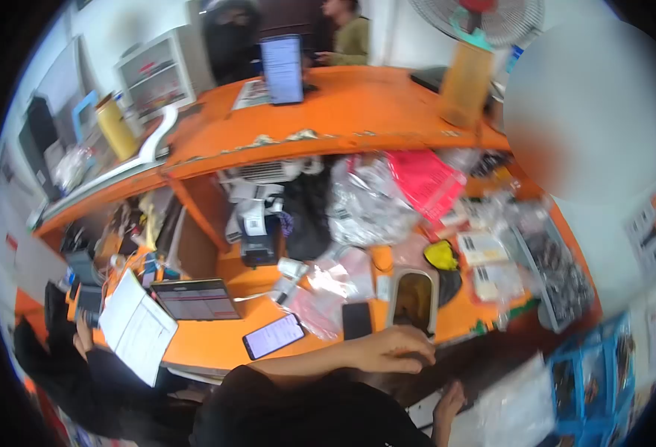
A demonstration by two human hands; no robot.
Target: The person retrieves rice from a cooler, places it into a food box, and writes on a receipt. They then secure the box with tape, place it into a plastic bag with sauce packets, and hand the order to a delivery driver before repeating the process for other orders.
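My left hand [396, 350] reaches in from the left over the front edge of the orange desk [227, 350], its fingers loosely bent and apart, with nothing visible in them. Just beyond it is an oval-cornered metal tray [414, 294]. A dark phone [357, 320] lies left of this hand, and a phone with a lit screen [273, 337] is farther left. Lower down, my right hand [451, 401] is beside a clear plastic bag [518, 402]; blur hides its finger posture and whether it touches the bag.
At the left, a co-worker's hand [83, 335] is near papers [138, 328] and a tablet [196, 299]. Plastic packets [365, 205] fill the shelf below the raised counter [343, 112]. A grey bin [555, 272] and blue rack [593, 380] stand right.
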